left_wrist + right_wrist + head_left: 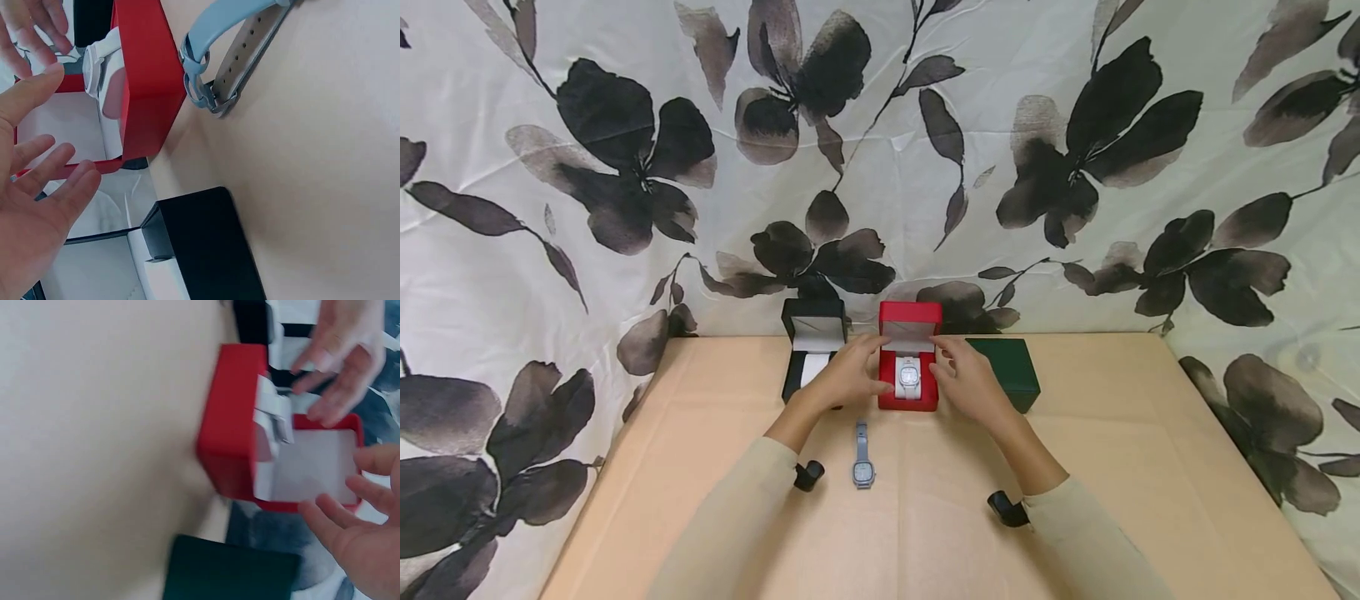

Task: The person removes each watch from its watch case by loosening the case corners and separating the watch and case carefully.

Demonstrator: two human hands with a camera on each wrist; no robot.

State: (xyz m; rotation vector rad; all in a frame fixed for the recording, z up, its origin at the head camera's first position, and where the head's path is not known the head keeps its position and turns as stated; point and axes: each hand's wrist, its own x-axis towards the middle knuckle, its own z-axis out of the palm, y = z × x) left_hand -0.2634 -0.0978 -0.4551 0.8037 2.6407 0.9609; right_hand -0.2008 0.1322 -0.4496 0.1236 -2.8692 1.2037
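Note:
An open red watch box (908, 404) stands at the back of the table, its lid raised. Inside it a white watch (908, 377) sits round a cushion, dial facing up. My left hand (850, 371) is at the box's left side with fingers spread and relaxed. On the other side, my right hand (967, 379) has its fingers loosely bent beside the lid and base. Neither hand grips anything; whether fingertips touch the lid edges I cannot tell. A blue-grey watch (862, 467) lies on the table in front, strap pointing toward the boxes.
An open black watch box (814, 308) with a white cushion stands to the left, partly behind my left hand. To the right is a closed dark green box (1015, 371). A floral cloth (925, 167) hangs behind the beige table (925, 533).

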